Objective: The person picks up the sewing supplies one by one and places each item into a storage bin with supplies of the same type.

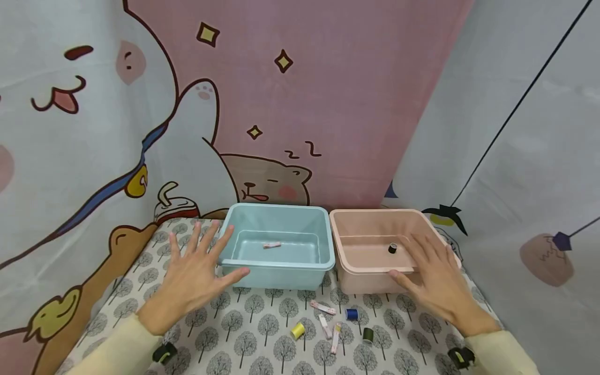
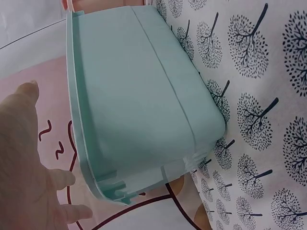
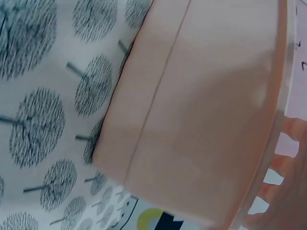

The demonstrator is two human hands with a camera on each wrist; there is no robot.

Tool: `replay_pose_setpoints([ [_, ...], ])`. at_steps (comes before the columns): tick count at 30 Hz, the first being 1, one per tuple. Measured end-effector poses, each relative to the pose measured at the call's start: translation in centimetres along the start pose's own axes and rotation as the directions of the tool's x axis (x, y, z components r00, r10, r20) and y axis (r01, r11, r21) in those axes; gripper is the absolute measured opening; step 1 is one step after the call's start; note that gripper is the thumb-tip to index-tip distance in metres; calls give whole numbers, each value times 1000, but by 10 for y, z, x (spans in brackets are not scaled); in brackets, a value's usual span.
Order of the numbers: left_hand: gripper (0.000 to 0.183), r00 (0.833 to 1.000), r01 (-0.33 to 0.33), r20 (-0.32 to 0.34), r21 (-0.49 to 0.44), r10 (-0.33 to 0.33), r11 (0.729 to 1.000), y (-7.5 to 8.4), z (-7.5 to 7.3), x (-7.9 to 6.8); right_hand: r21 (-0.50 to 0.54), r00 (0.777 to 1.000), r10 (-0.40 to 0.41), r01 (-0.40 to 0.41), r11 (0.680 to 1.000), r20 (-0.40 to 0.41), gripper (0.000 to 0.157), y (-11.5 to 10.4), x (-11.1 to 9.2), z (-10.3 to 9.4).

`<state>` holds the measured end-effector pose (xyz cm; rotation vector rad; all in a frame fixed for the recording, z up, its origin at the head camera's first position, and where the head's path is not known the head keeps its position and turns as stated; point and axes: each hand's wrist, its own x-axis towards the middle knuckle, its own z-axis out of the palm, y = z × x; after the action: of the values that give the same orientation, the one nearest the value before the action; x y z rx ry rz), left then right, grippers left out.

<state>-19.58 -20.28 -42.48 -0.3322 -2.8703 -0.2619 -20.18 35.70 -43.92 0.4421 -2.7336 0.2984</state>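
Note:
My left hand (image 1: 194,273), fingers spread, hovers by the left front corner of a light blue plastic bin (image 1: 276,276); it holds nothing. Inside that bin lies one slim pink-and-white patterned piece (image 1: 272,245), perhaps a nail clipper. Over the right front part of a peach plastic bin (image 1: 370,281) is my right hand (image 1: 436,281), its fingers extended and nothing in its grasp. A small black thread spool (image 1: 392,248) lies in the peach bin. In the left wrist view the left hand (image 2: 24,163) appears beside the blue bin's rim; the right wrist view shows the right hand (image 3: 285,177) beyond the peach rim.
In front of the bins lie a yellow spool (image 1: 297,330), a blue spool (image 1: 351,314), a dark green spool (image 1: 367,335) and three slim patterned pieces (image 1: 336,338). A tree-print cloth (image 1: 246,346) covers the table. Behind hangs a cartoon curtain (image 1: 347,104).

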Motion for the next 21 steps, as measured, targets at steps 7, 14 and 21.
replay_pose_setpoints([
  [7,104,1000,-14,-16,-10,14,1000,4,1,-3,-1,999,14,-14,1000,35,91,24,7,-3],
  [14,101,996,-70,-55,3,70,998,6,4,-7,4,999,26,-26,1000,43,88,49,16,-5],
  [21,98,990,-118,-76,-8,117,993,10,4,-8,17,997,47,-48,999,58,88,71,27,-9],
])
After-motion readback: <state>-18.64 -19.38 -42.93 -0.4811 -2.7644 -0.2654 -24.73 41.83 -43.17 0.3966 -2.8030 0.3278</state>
